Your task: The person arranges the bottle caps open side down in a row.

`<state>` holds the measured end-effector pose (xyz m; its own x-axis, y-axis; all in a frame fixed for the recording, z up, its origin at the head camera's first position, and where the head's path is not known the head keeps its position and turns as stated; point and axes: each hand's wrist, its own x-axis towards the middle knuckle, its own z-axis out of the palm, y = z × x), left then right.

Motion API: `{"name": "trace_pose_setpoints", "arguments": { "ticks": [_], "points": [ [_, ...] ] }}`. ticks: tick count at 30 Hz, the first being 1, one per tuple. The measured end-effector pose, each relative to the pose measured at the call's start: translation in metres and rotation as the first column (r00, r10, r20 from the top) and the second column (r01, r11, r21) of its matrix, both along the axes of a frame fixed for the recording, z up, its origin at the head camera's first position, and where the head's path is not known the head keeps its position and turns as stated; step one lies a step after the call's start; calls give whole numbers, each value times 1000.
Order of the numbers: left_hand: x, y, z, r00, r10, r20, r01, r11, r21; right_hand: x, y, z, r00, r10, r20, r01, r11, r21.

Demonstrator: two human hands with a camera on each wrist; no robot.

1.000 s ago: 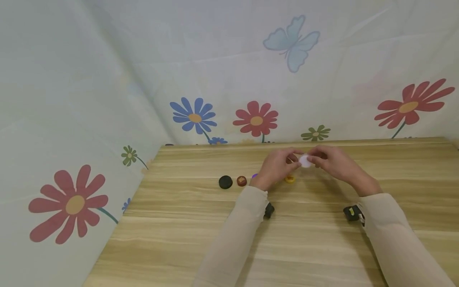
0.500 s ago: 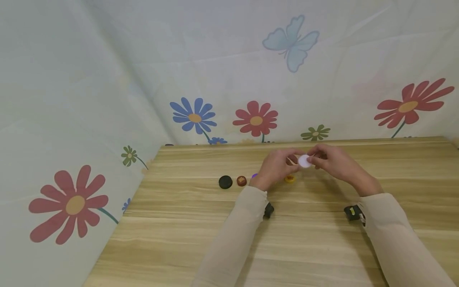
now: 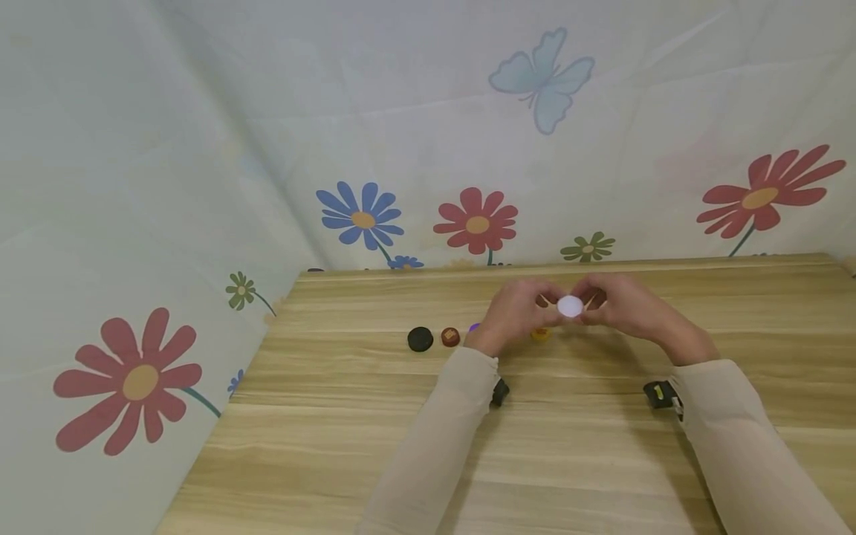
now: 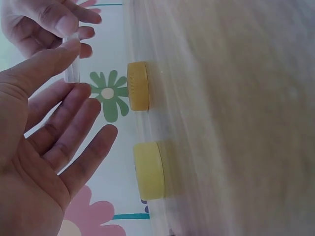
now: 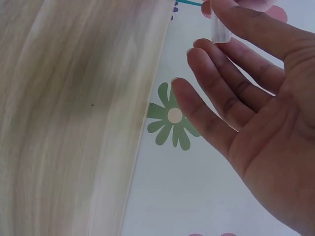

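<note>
White cap: a small round white bottle cap (image 3: 570,306) is raised above the bench between my two hands, its flat face turned toward me; in the wrist views it shows edge-on as a pale translucent rim (image 4: 72,59).
Left hand: my left hand (image 3: 518,312) pinches the cap's left edge with the thumb and fingertips; in the left wrist view the remaining fingers (image 4: 74,128) lie straight and loosely spread, palm open to the camera.
Right hand: my right hand (image 3: 625,306) pinches the cap's right edge from the other side; the right wrist view shows its thumb on the rim (image 5: 220,27) and the other fingers (image 5: 211,108) extended and slightly apart.
Bench: a light wood-grain bench (image 3: 535,446) lies under both hands; my beige sleeves reach in from the near edge.
Caps in a row: on the bench, left of my left hand, sit a black cap (image 3: 420,339) and a brown-red cap (image 3: 451,336) just beside each other; a sliver of a purple cap (image 3: 474,327) peeks out at my left wrist; an orange-yellow cap (image 3: 540,334) lies beneath my hands; the left wrist view shows two yellow caps (image 4: 148,169) side by side.
Backdrop: a pale cloth printed with flowers and a blue butterfly (image 3: 540,78) stands behind and to the left of the bench.
</note>
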<state>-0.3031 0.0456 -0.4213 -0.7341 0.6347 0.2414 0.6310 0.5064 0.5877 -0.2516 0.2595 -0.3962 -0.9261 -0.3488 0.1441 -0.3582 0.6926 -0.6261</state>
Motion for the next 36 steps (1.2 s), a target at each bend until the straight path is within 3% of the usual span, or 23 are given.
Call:
{"name": "trace_pose_setpoints", "arguments": {
  "ticks": [11,24,36],
  "points": [
    [1,3,-3,998,-66,22,68,993,-100,0,0,-2,995,70,68,-71,997,16],
    [4,6,-2,997,-73,7,72,972,-223,-2,-2,-13,984,77,163,-80,997,8],
    [7,7,-2,997,-73,-20,64,954,-292,-3,-4,-19,986,62,154,-73,995,68]
  ]
}}
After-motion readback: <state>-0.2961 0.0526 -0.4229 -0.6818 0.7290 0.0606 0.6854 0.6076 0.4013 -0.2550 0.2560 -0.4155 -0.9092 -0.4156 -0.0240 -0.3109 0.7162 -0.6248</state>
